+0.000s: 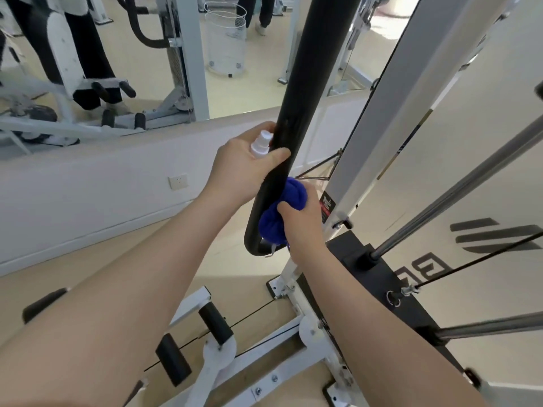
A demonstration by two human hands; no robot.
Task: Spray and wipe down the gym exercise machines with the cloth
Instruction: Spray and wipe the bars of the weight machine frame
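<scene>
Bunching blue cloth (pixel 280 214) against black pad (pixel 296 113).

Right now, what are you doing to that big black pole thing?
A person is cleaning a gym machine. The left hand holds a small white spray bottle and also steadies the long black padded bar, with the thumb lying across it. The right hand grips a bunched-up blue cloth and presses it against the lower end of the bar. The white machine frame stands just behind.
</scene>
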